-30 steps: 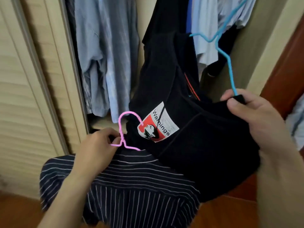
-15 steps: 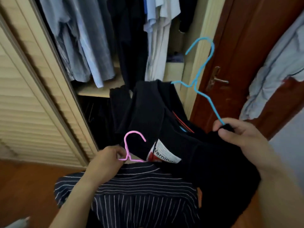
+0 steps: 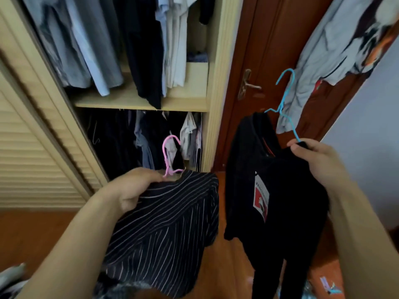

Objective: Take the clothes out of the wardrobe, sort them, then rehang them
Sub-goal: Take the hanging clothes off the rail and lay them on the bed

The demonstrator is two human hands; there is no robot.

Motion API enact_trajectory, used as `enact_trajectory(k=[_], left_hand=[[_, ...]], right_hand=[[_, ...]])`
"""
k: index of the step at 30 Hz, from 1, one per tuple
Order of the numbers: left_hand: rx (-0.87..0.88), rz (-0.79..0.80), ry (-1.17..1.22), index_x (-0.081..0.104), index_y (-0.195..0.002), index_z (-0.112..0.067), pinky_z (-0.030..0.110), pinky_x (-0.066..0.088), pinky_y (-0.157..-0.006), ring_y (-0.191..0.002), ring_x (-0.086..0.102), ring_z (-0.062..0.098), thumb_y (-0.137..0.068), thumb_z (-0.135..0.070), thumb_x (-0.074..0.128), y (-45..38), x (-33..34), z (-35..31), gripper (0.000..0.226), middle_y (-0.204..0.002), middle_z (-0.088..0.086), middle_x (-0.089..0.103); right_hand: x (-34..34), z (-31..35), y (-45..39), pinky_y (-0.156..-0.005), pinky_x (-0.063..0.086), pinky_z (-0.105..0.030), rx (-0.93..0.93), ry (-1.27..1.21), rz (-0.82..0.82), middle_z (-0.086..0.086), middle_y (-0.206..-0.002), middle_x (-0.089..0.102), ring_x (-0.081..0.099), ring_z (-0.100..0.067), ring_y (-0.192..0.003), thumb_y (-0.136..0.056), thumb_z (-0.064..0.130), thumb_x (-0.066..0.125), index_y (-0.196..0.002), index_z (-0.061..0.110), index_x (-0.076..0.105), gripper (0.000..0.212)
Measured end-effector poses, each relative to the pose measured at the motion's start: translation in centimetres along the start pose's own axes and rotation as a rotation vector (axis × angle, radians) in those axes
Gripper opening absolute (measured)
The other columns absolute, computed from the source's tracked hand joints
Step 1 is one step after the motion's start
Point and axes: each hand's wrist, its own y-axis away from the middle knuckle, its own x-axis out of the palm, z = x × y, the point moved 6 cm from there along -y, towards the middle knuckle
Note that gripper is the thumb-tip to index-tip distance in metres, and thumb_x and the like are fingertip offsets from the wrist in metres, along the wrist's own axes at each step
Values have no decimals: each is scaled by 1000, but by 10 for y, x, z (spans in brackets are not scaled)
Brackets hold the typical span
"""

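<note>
Since half a second earlier, both garments had swung apart and clear of the wardrobe. The left hand gripped the navy pinstriped shirt at its shoulder beside the pink hanger. The right hand pinched the blue hanger and the black sweatshirt on it, in front of the brown door. Other shirts hung on both wardrobe levels.

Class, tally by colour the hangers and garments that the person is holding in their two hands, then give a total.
Pink hanger: 1
Blue hanger: 1
Dark striped shirt: 1
Black top with a printed patch: 1
Total: 4
</note>
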Motion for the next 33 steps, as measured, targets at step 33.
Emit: enact_trajectory(k=[33], left_hand=[[323,-144,993,58,-132,-1,39,47,-106,-108,70,21,-92,1,58,10,249,-15,40,-120,13,73]], right_hand=[[41,-70,76,-60,46,-26,-196,435,757,6,-84,63,60,-9,-70,-93,42,62,-91,31,54,13]])
